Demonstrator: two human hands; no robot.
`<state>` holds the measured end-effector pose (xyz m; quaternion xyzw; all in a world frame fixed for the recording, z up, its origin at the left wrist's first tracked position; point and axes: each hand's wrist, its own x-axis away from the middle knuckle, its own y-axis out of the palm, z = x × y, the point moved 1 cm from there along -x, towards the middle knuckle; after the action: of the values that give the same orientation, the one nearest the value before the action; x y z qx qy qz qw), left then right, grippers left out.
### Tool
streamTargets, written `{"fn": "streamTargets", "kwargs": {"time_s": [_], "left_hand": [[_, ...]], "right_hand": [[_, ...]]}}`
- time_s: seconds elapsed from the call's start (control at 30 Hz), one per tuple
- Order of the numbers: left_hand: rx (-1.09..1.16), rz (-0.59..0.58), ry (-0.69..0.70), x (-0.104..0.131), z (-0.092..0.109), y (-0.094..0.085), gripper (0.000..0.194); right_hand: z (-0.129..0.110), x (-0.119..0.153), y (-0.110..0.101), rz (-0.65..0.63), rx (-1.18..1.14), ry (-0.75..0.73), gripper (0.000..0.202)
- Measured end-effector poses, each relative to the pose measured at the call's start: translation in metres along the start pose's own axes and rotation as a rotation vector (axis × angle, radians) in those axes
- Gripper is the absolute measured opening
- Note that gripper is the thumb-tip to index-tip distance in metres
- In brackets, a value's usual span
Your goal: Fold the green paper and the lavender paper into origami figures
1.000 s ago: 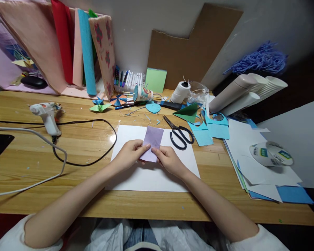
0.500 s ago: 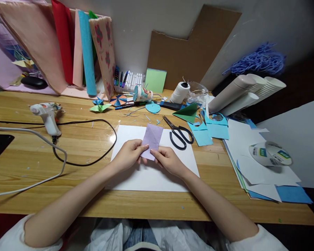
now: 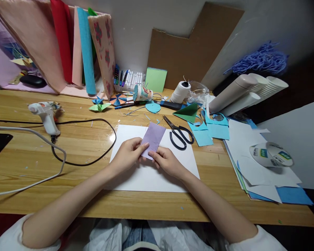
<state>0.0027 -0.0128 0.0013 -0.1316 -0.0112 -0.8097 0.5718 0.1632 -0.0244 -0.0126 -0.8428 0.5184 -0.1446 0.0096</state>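
Observation:
A small rectangle of purple paper (image 3: 154,137), creased across its face, is held just above a white sheet (image 3: 146,179) on the wooden table. My left hand (image 3: 132,151) pinches its left edge, thumb on top and fingers behind. My right hand (image 3: 169,161) grips the lower right corner, with the thumb on the front and the other fingers curled below. Black-handled scissors (image 3: 178,134) lie with their blades apart, partly over the sheet's upper right corner, just beyond my right hand.
On the left lie a white glue gun (image 3: 45,116) and looping cables (image 3: 89,162). Behind the sheet are folded green paper (image 3: 187,113), cut blue paper (image 3: 202,136), a thread spool (image 3: 181,92) and several markers (image 3: 132,79). A tape roll (image 3: 270,154) rests on stacked paper (image 3: 261,177) at right.
The purple paper has tilted a little, its top edge leaning further right. My right thumb has shifted slightly left and down along its lower edge. Both hands keep hold of it.

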Motion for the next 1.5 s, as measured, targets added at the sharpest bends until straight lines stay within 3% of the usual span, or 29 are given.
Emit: {"fn": "streamTargets", "kwargs": {"time_s": [0.2, 0.4, 0.63, 0.77, 0.93, 1.03, 1.23, 1.37, 1.5], "left_hand": [[-0.057, 0.047, 0.065, -0.002, 0.006, -0.004, 0.03], [0.006, 0.0, 0.086, -0.002, 0.007, -0.002, 0.03], [-0.05, 0.032, 0.128, 0.001, 0.011, -0.003, 0.026], [-0.059, 0.004, 0.141, 0.002, 0.014, -0.004, 0.024], [0.171, -0.118, 0.12, 0.0, 0.006, 0.004, 0.028], [0.225, -0.172, 0.153, 0.0, 0.002, 0.009, 0.027], [0.049, -0.054, 0.225, 0.004, 0.003, 0.011, 0.024], [-0.048, -0.041, 0.245, 0.006, 0.004, 0.01, 0.023], [-0.103, -0.047, 0.243, 0.005, 0.004, 0.011, 0.022]], "right_hand": [[-0.003, -0.001, -0.001, -0.219, -0.198, -0.015, 0.029], [0.0, -0.002, 0.007, -0.117, -0.249, 0.003, 0.02], [-0.002, 0.0, -0.001, -0.211, -0.282, 0.006, 0.022], [0.001, -0.001, 0.0, -0.139, -0.24, 0.039, 0.021], [0.008, -0.006, 0.003, 0.093, -0.269, 0.001, 0.026], [0.01, -0.006, 0.004, 0.145, -0.262, 0.007, 0.028], [0.005, -0.005, 0.01, 0.23, -0.282, 0.053, 0.023], [0.0, -0.004, 0.012, 0.28, -0.256, 0.052, 0.02], [-0.006, -0.001, 0.011, 0.243, -0.175, 0.117, 0.017]]}}
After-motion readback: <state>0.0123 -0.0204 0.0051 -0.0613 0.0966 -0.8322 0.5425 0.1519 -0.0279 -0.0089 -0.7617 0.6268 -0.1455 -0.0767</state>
